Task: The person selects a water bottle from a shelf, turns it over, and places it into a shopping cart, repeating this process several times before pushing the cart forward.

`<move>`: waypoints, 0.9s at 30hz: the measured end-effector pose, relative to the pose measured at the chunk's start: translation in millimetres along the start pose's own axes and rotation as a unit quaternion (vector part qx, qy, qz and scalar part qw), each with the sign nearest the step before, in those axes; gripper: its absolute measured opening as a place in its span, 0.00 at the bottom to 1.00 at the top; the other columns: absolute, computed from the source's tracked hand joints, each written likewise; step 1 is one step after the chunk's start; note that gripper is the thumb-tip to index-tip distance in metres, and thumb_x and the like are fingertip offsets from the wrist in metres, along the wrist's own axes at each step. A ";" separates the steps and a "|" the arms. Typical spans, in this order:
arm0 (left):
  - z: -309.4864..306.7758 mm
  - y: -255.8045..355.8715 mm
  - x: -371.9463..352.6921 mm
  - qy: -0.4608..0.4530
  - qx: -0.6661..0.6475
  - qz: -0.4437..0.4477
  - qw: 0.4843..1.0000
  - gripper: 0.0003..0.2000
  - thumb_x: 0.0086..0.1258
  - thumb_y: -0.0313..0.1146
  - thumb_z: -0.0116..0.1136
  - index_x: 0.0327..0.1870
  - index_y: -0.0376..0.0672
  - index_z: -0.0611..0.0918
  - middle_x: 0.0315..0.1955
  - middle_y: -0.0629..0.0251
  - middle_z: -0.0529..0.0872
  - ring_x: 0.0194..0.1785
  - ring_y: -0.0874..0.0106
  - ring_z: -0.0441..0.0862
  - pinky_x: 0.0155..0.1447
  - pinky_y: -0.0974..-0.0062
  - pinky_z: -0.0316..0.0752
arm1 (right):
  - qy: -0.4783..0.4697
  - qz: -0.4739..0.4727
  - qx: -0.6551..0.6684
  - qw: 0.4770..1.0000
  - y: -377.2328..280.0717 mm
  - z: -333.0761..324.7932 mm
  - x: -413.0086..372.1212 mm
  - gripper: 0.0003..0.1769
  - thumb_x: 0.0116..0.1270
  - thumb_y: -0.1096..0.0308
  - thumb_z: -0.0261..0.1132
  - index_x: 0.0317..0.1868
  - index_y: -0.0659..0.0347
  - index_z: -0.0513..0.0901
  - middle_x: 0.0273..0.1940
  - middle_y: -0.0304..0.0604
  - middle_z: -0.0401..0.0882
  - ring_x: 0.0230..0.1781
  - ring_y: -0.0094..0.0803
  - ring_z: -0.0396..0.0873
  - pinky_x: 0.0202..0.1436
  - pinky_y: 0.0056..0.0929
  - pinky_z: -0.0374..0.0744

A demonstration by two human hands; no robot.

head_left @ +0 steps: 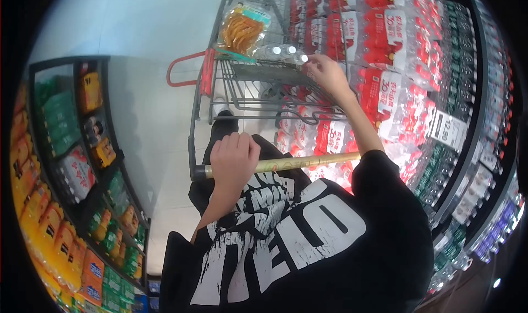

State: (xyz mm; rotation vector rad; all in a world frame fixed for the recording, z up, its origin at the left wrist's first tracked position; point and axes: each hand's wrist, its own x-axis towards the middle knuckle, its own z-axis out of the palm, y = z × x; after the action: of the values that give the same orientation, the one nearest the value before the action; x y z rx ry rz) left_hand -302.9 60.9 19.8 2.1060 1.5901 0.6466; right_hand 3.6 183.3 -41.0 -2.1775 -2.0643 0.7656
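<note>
My left hand (235, 158) is wrapped round the yellow handle bar (302, 162) of a metal shopping cart (264, 103), near its left end. Inside the cart, my right hand (324, 73) reaches over the basket, its fingers at the white cap of the rightmost clear bottle (300, 58). More clear bottles with white caps lie beside that one. A bag of orange-brown snacks (242, 29) rests to their left in the cart. Whether my right fingers grip the bottle firmly is hard to see.
Red-wrapped packs of bottled water (385, 93) are stacked close along the cart's right side. A price tag (448, 128) and shelves of bottles stand farther right. At the left is a dark drink shelf (109, 148). Pale floor (148, 93) lies between shelf and cart.
</note>
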 end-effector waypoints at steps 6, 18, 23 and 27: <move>-5.1 3.8 2.2 -0.016 -0.028 -0.033 0.999 0.07 0.55 0.27 0.58 0.21 0.43 0.72 0.17 0.65 0.72 0.22 0.65 0.73 0.28 0.68 0.66 | 0.546 0.208 0.231 0.778 42.8 -54.8 -192.0 0.11 0.69 0.62 0.56 0.35 0.63 0.75 0.22 0.33 0.67 0.24 0.21 0.64 0.29 0.24 0.68; -12.6 -2.7 5.8 -0.062 -0.035 -0.027 0.997 0.07 0.58 0.30 0.55 0.22 0.41 0.74 0.18 0.61 0.77 0.19 0.60 0.75 0.27 0.64 0.68 | 0.034 0.529 0.567 0.631 42.2 242.6 -271.5 0.15 0.69 0.57 0.51 0.43 0.59 0.77 0.31 0.40 0.73 0.26 0.28 0.71 0.29 0.25 0.69; -17.7 1.6 4.8 -0.105 -0.015 -0.069 0.992 0.06 0.59 0.31 0.54 0.25 0.40 0.76 0.19 0.59 0.79 0.21 0.60 0.77 0.28 0.64 0.70 | 0.053 0.461 0.508 0.726 57.3 273.4 -221.7 0.14 0.68 0.59 0.52 0.44 0.58 0.77 0.33 0.42 0.74 0.32 0.33 0.72 0.36 0.30 0.69; -16.5 -2.7 3.1 -0.103 -0.016 -0.048 0.993 0.06 0.60 0.31 0.53 0.25 0.40 0.76 0.18 0.59 0.78 0.22 0.60 0.78 0.28 0.64 0.70 | 0.076 0.394 0.442 0.802 67.7 289.1 -224.1 0.13 0.67 0.61 0.53 0.44 0.58 0.77 0.35 0.44 0.75 0.37 0.37 0.72 0.42 0.33 0.70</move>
State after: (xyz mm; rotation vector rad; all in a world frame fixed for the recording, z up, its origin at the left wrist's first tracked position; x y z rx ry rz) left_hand -314.0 65.4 31.8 1.9883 1.5438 0.4058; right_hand -40.4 -122.8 -247.7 -2.2379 -0.3937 1.1998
